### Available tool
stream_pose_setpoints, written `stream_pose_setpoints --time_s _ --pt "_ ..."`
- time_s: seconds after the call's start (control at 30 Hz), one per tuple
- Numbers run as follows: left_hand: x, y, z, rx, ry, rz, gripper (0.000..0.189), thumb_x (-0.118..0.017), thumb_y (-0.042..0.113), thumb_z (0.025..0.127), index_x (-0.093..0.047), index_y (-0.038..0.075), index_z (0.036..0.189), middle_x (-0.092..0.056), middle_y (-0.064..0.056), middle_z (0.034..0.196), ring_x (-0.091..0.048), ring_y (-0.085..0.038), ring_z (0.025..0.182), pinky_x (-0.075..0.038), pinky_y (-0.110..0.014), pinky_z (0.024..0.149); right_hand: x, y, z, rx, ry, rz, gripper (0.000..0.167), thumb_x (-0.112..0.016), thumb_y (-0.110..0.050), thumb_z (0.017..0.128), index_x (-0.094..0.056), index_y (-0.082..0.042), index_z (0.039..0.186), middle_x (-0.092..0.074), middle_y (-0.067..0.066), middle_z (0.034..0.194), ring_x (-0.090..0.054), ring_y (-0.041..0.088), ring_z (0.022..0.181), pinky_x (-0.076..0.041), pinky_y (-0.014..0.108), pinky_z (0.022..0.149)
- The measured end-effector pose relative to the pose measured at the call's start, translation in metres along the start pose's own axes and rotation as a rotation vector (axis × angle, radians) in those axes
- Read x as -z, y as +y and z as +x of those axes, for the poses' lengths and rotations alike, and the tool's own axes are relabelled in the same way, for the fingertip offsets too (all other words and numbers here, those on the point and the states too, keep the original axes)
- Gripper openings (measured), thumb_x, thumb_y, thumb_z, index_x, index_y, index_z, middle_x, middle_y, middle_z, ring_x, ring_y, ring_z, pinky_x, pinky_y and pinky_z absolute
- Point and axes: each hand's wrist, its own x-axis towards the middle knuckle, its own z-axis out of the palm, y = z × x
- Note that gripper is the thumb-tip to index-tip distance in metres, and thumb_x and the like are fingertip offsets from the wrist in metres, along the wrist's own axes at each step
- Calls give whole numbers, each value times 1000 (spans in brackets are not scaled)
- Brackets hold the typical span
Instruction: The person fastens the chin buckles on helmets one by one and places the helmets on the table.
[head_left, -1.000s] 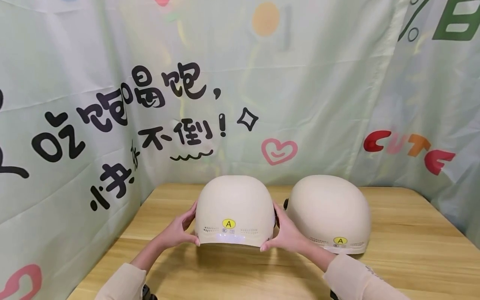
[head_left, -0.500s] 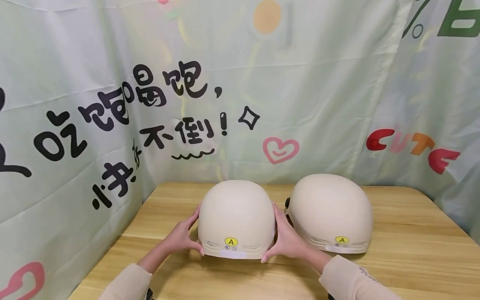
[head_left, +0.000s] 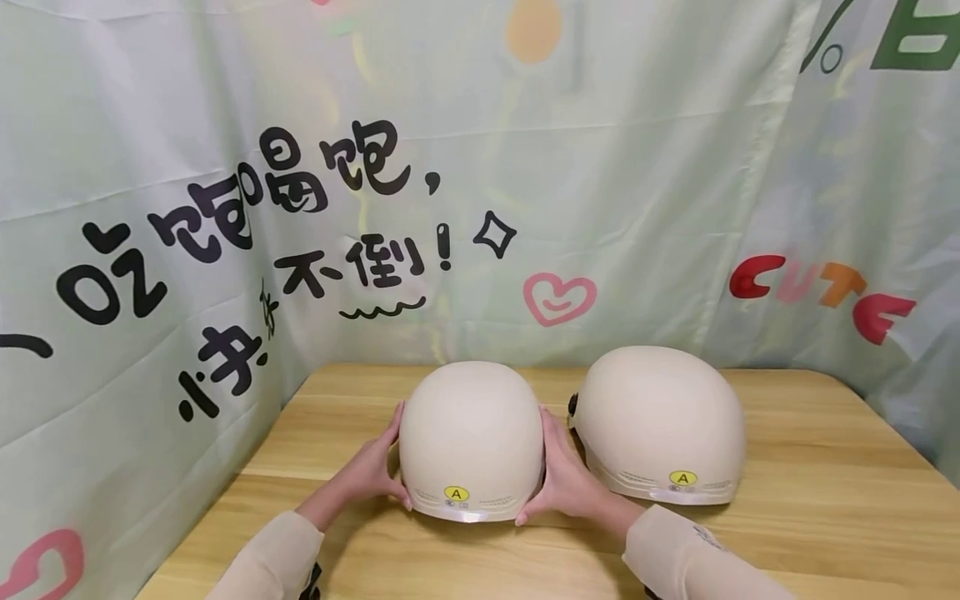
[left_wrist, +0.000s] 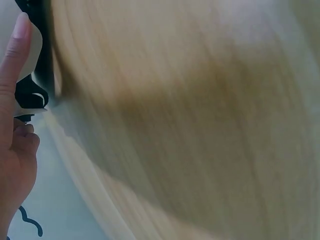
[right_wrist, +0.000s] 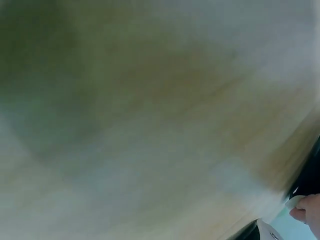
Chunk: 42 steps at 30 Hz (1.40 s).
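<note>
A cream helmet (head_left: 471, 433) with a yellow "A" sticker sits on the wooden table, dome upward and the sticker side toward me. My left hand (head_left: 372, 468) grips its left side, thumb at the lower rim. On the opposite side my right hand (head_left: 564, 477) holds it the same way. In the left wrist view, the left thumb (left_wrist: 16, 55) lies along the shell beside a dark edge. The right wrist view catches only the fingers (right_wrist: 307, 210) by the dark rim. Most fingertips are hidden behind the helmet.
A second cream helmet (head_left: 660, 421), also with a yellow sticker and a black fitting on its left side, stands close to the right. A printed pale curtain (head_left: 622, 208) hangs behind the wooden table (head_left: 817, 467) and along its left side.
The held helmet's front rim has come down from a raised tilt, its sticker moving lower. It has then turned slightly, the sticker shifting left. The second helmet has stayed put.
</note>
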Motion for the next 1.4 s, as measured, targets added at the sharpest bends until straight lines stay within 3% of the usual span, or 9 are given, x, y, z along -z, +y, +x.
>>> stream_pose_setpoints --time_s 0.27,0.67,0.97,1.23,1.4 --pt "-1 -3 9 28 7 22 147 -90 26 44 13 18 148 -22 -23 149 -30 -39 134 -27 -49 110 0 1 6 -59 -32 19 152 -94 -39 31 -3 5 145 -16 32 145 -26 47 132 -32 59 103" --pt "1 -1 15 35 5 23 148 -90 29 44 14 16 148 -22 -22 149 -31 -42 133 -28 -50 110 6 5 17 -102 -113 46 153 -94 -36 34 3 6 145 -10 31 149 -21 43 137 -24 54 110" --pt "1 -5 10 58 -8 52 147 -89 30 46 15 12 148 -22 -25 149 -33 -43 132 -28 -50 109 4 4 22 -50 -156 138 142 -94 -29 43 0 6 144 -15 28 147 -26 41 134 -24 60 108" --pt "7 -5 6 71 -20 88 145 -88 34 48 15 10 148 -22 -27 148 -31 -43 133 -28 -51 109 2 -6 27 -114 -188 167 138 -93 -24 46 0 3 144 -11 28 147 -24 43 134 -22 61 108" --pt "12 -2 7 65 -24 85 144 -88 35 49 13 7 147 -18 -27 149 -29 -43 134 -27 -51 109 5 -12 32 -205 -221 181 138 -92 -21 49 5 2 145 -4 28 150 -16 43 138 -18 59 111"
